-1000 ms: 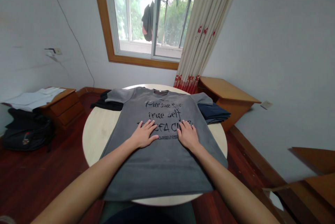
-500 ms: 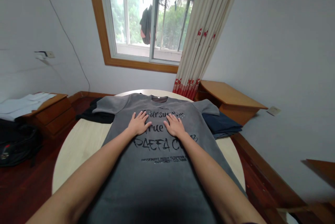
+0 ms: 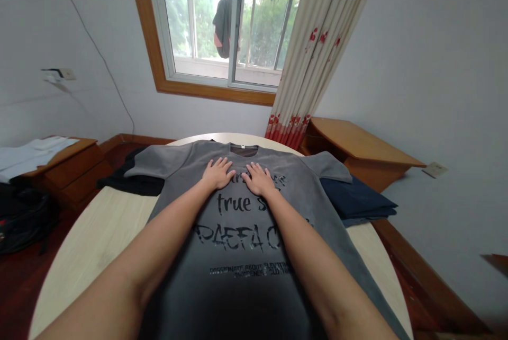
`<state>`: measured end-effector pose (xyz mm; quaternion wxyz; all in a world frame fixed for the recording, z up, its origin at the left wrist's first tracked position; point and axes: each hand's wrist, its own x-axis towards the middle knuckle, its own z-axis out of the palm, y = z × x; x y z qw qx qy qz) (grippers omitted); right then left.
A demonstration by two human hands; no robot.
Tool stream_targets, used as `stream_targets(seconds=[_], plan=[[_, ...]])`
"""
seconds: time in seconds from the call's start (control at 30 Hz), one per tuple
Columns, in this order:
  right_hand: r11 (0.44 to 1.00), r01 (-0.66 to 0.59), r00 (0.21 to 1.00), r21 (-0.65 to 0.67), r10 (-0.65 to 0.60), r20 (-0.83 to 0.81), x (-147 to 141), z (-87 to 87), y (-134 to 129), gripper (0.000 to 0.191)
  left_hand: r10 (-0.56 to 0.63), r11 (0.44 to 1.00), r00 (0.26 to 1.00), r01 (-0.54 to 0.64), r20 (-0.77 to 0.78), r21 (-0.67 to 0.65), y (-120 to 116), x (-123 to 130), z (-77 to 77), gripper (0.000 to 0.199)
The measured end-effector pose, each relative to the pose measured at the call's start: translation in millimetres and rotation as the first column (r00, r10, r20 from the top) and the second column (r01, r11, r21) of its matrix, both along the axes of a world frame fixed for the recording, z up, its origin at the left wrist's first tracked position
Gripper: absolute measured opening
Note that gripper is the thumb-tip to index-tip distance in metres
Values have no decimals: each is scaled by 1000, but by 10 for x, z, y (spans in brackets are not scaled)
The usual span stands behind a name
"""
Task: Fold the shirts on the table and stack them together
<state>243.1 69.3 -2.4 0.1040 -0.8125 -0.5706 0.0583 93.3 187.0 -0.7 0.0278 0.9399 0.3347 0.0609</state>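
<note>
A grey T-shirt (image 3: 238,213) with black lettering lies spread face up, its collar toward the window and its sleeves out to both sides. Flat on the upper chest, left of the middle, rests my left hand (image 3: 218,173), fingers spread. My right hand (image 3: 259,179) lies likewise on the right side of the chest, over part of the top line of print. Both palms touch the cloth and neither grips it. The shirt's lower end runs into dark shadow close to me.
Under the shirt is a round pale table (image 3: 99,234). Folded dark blue clothing (image 3: 357,199) sits by the right sleeve, black clothing (image 3: 135,184) by the left. A wooden cabinet (image 3: 365,144) stands behind at right; a wooden drawer unit (image 3: 75,162) and black bag (image 3: 27,218) are at left.
Both hands have slid up the shirt toward the collar, from the second line of print to the top one. My view has moved closer to the table.
</note>
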Motion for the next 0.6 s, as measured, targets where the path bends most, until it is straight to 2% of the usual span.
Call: stream_targets(seconds=[0.13, 0.23, 0.33, 0.5, 0.6], plan=[[990, 140, 990, -30, -139, 26, 423, -4, -78, 67, 115, 993, 993, -114, -21, 33, 277, -133, -7, 70], [969, 240, 971, -55, -238, 38, 600, 32, -75, 69, 156, 987, 987, -154, -25, 53, 331, -179, -6, 75], [959, 270, 963, -82, -267, 38, 503, 61, 31, 67, 154, 987, 988, -153, -15, 50, 315, -173, -16, 77], [996, 83, 997, -15, -82, 8, 210, -1, 159, 69, 174, 984, 985, -174, -2, 30, 311, -163, -28, 78], [989, 151, 989, -6, -151, -1, 342, -38, 89, 70, 222, 975, 975, -222, 2, -8, 304, -163, -11, 80]])
